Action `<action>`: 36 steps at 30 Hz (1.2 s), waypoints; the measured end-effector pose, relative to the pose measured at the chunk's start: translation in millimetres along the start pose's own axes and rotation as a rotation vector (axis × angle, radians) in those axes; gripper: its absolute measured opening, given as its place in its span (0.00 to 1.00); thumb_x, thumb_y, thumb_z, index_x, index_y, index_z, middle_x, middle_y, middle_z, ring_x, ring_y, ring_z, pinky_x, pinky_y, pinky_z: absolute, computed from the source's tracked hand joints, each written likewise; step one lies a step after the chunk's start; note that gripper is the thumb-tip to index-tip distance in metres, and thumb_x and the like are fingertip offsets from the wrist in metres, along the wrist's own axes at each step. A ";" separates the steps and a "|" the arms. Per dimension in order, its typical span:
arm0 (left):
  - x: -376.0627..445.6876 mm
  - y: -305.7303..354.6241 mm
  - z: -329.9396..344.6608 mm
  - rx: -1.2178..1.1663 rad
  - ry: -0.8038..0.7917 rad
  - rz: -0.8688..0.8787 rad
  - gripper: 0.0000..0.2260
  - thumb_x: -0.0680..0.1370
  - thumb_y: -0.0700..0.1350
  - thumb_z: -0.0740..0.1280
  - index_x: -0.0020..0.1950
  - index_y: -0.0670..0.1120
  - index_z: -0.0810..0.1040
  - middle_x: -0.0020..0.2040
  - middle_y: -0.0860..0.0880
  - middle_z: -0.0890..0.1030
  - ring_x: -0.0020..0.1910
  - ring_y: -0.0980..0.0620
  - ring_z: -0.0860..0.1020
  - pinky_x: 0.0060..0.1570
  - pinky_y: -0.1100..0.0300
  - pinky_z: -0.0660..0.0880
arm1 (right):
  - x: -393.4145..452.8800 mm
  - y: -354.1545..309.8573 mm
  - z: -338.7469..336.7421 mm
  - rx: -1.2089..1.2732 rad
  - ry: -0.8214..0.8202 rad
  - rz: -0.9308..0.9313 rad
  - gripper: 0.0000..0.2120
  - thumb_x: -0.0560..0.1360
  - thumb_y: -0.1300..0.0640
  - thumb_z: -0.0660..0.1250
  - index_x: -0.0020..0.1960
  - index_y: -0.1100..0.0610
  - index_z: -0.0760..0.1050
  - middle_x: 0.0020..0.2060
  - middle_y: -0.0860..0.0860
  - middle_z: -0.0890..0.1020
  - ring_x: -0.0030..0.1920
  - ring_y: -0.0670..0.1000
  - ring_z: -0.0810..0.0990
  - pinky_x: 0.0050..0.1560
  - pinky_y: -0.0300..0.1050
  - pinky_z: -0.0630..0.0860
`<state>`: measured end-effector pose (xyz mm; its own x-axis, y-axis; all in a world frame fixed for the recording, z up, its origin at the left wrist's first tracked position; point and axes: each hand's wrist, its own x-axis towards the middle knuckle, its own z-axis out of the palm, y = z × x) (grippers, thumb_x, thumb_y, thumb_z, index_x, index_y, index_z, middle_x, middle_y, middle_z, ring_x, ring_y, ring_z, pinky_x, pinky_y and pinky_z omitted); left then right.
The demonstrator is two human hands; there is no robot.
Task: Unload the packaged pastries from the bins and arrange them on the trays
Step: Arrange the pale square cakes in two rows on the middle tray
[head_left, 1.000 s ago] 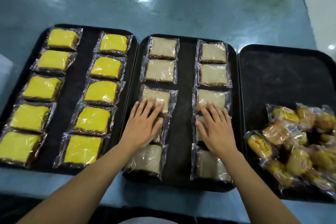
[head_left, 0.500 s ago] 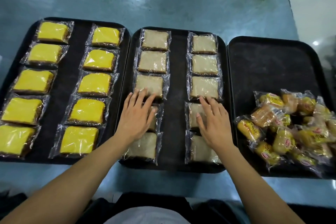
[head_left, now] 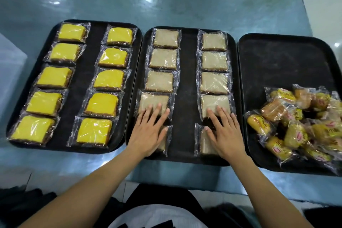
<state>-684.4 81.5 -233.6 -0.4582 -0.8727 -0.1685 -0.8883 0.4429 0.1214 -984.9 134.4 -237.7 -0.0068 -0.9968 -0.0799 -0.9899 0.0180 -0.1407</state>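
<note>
Both hands have slid nearer the person along the middle tray (head_left: 187, 98) since half a second ago, off the third packets onto the nearest ones. Black, rounded-cornered and matte, the middle tray holds ten pale beige packets (head_left: 214, 62) in glossy clear wrap, in two columns running away from the person, each packet's long axis crosswise. Left of it, a like tray (head_left: 83, 87) carries ten yellow-topped packets (head_left: 109, 81) laid likewise. Right of it, a third tray (head_left: 283, 65) bears a loose heap of small orange-yellow wrapped buns (head_left: 296, 122) pointing every way. The left hand (head_left: 148, 133) and right hand (head_left: 224, 135) lie flat on the nearest beige packets, fingers straight and slightly spread.
</note>
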 end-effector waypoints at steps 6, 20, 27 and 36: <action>-9.1 -3.1 0.7 -0.062 0.092 -0.094 0.28 0.84 0.58 0.51 0.83 0.53 0.51 0.83 0.45 0.53 0.82 0.45 0.48 0.79 0.43 0.50 | -6.8 -8.0 -0.6 0.023 0.079 0.012 0.30 0.83 0.39 0.51 0.82 0.50 0.57 0.81 0.54 0.60 0.81 0.53 0.53 0.80 0.58 0.50; -18.7 6.8 16.1 -0.050 0.106 -0.145 0.28 0.85 0.58 0.48 0.83 0.52 0.47 0.83 0.43 0.48 0.82 0.43 0.45 0.79 0.43 0.47 | -6.8 -4.0 7.9 -0.005 0.032 -0.035 0.33 0.83 0.35 0.45 0.83 0.49 0.45 0.82 0.53 0.53 0.82 0.51 0.45 0.81 0.58 0.47; -17.5 15.7 13.1 -0.063 0.098 -0.193 0.29 0.83 0.59 0.52 0.83 0.52 0.52 0.82 0.42 0.52 0.81 0.41 0.50 0.78 0.42 0.49 | -5.0 -9.5 5.8 -0.050 0.042 -0.019 0.34 0.83 0.34 0.46 0.83 0.50 0.51 0.80 0.55 0.60 0.81 0.55 0.53 0.80 0.59 0.50; -13.5 13.6 14.8 -0.119 0.120 -0.129 0.29 0.84 0.57 0.52 0.82 0.47 0.54 0.83 0.45 0.51 0.82 0.44 0.48 0.79 0.43 0.49 | -5.1 -19.6 5.2 -0.006 0.060 0.010 0.33 0.83 0.36 0.49 0.82 0.50 0.54 0.79 0.55 0.62 0.80 0.56 0.56 0.79 0.60 0.53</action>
<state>-690.8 102.3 -244.1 -0.3280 -0.9418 -0.0735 -0.9261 0.3052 0.2219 -964.7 139.5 -239.7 -0.0252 -0.9994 -0.0223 -0.9906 0.0280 -0.1339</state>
